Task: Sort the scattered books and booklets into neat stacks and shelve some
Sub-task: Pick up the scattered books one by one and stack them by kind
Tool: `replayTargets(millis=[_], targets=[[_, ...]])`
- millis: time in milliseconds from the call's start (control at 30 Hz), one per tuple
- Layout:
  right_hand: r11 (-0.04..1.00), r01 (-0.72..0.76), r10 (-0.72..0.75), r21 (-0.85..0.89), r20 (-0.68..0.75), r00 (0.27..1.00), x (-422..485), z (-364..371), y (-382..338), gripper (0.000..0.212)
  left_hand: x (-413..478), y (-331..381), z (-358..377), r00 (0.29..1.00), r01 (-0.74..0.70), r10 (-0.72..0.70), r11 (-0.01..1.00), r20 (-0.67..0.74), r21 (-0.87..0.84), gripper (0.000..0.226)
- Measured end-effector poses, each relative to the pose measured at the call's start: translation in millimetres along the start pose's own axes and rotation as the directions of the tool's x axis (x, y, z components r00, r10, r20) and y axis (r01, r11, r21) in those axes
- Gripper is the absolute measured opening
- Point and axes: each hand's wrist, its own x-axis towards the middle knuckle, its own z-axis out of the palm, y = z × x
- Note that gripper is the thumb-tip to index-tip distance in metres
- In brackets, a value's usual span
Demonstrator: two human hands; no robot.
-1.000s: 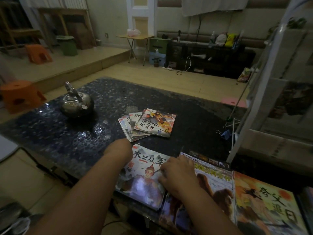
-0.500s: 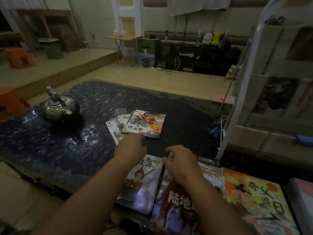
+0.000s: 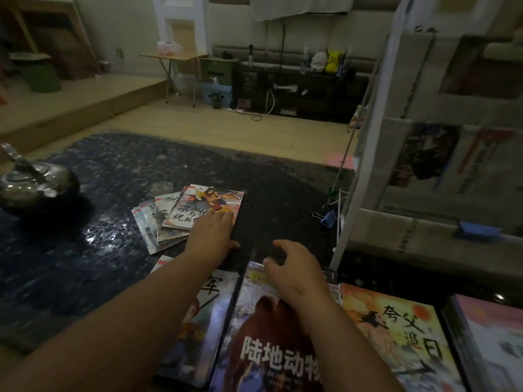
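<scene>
The fanned booklets, centre left, are touched by the left hand, fingers straight and together. The right hand is held over the book at lower centre, fingers bent, spread; grip cannot be told.

Left hand stretched far, fingers straight and flat; right hand nearer, just right of it, fingers loosely curled.
</scene>
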Motion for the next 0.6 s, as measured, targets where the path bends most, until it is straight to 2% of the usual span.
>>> replayTargets(millis=[133,267,333,533,600], targets=[[1.000,-0.009,0.009,0.026,-0.002,1.000,1,1,3,0.051,12,-10,6,0.997,0.051,-0.051,0.999,0.060,0.012,0.073],[0.999,-0.006,0.006,0.050,0.003,1.000,1,2,3,0.050,10,-6,2,0.986,0.031,-0.033,0.999,0.162,0.013,0.034],[0.999,-0.007,0.006,0.051,0.009,1.000,0,1,2,0.050,7,-2,-2,0.982,0.008,-0.019,0.998,0.189,0.059,0.029],[0.999,-0.006,0.006,0.048,0.007,1.000,-3,0,-1,0.048,-5,4,-10,0.997,0.023,-0.033,0.990,0.073,0.137,0.020],[0.999,-0.004,0.003,0.052,0.007,1.000,-4,-1,-1,0.048,-9,6,-11,0.995,0.040,-0.052,0.990,0.083,0.138,0.022]])
